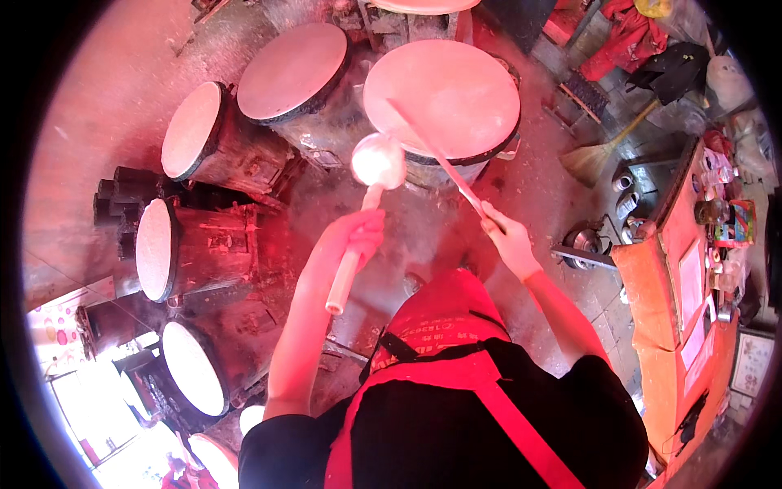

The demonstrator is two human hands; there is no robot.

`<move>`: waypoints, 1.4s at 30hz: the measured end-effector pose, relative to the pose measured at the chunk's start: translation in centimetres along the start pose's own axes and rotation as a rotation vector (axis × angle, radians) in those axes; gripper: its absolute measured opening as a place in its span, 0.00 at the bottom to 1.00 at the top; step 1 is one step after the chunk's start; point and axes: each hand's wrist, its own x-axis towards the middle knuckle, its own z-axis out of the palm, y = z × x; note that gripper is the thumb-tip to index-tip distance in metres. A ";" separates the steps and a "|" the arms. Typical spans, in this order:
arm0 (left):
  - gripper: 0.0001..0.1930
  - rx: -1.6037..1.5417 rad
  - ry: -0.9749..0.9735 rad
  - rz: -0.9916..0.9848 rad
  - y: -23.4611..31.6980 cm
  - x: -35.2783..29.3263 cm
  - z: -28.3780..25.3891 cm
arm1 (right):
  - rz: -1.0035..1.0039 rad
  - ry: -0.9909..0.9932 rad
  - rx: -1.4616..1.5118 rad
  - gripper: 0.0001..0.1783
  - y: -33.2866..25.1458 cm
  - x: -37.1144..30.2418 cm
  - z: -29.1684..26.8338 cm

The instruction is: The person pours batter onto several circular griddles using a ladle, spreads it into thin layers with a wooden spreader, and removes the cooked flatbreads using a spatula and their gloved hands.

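Note:
My left hand is closed around the pale wooden handle of a ladle-like tool with a shiny, whitish round head; whether the head is hollow cannot be made out. Its handle end points down toward me. In my right hand is a long, flat, pale stick, gripped near its lower end. The stick reaches over a wide round pale top on a barrel-like stand in front of me. Whether its tip touches that surface is unclear. The round head hangs just short of the near left rim.
Similar round-topped barrel stands curve along the left. Dark cylinders are stacked behind them. To the right are a straw broom, a metal pot and an orange-covered table crowded with jars and bottles.

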 end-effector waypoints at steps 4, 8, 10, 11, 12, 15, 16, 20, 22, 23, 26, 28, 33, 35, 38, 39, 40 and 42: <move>0.09 0.038 0.140 0.147 -0.5 -5.5 -4.4 | 0.441 0.163 0.031 0.23 -2.5 0.7 -2.4; 0.08 -0.009 0.273 0.239 1.2 -9.2 -8.3 | 0.208 0.239 -0.199 0.23 -1.8 -1.9 0.7; 0.08 -0.071 0.245 0.257 3.4 -10.6 -10.4 | 0.340 0.013 -0.265 0.23 -4.4 -4.8 2.8; 0.08 -0.097 0.225 0.263 4.8 -11.2 -11.0 | 0.310 -0.021 -0.279 0.23 -4.5 -5.2 3.9; 0.08 -0.109 0.222 0.254 6.5 -11.6 -11.0 | 0.288 -0.071 -0.296 0.24 -4.5 -4.8 4.2; 0.07 0.111 0.244 0.393 12.3 -12.2 -9.4 | 0.152 -0.157 -0.255 0.25 -6.0 -1.6 5.8; 0.07 0.209 0.242 0.424 14.6 -11.7 -8.0 | 0.066 -0.133 -0.181 0.25 -5.3 -0.1 7.0; 0.07 0.657 0.424 0.626 23.0 -8.8 1.2 | 0.495 -0.225 0.737 0.26 -10.2 10.5 10.9; 0.06 0.806 0.379 0.637 28.4 -5.6 5.1 | 0.631 -0.239 0.923 0.22 -11.0 16.3 13.8; 0.06 0.800 0.317 0.642 29.9 -3.9 7.4 | 0.635 -0.295 1.031 0.23 -9.7 19.2 15.7; 0.07 0.824 0.206 0.611 35.2 1.5 10.8 | 0.631 -0.287 1.236 0.21 -12.1 25.6 21.6; 0.04 0.755 0.127 0.431 38.9 6.0 11.9 | 0.552 -0.243 1.292 0.28 -13.1 28.3 24.6; 0.05 1.368 0.483 0.639 44.1 15.8 10.6 | 0.664 0.050 1.152 0.28 -15.4 30.7 30.4; 0.08 1.629 0.781 0.781 45.9 18.3 9.5 | 0.663 0.114 1.085 0.26 -15.6 31.2 32.4; 0.09 1.902 0.911 1.248 49.0 20.2 6.7 | 0.160 0.410 0.480 0.26 -13.7 34.1 37.2; 0.09 1.863 0.891 1.312 49.5 20.5 6.3 | 0.228 0.360 0.426 0.27 -13.1 34.2 38.1; 0.10 1.817 0.869 1.372 49.6 20.4 6.1 | 0.296 0.305 0.364 0.27 -13.6 34.8 38.3; 0.10 1.727 0.812 1.609 50.5 19.5 6.4 | 0.344 0.250 0.210 0.28 -15.0 36.7 38.2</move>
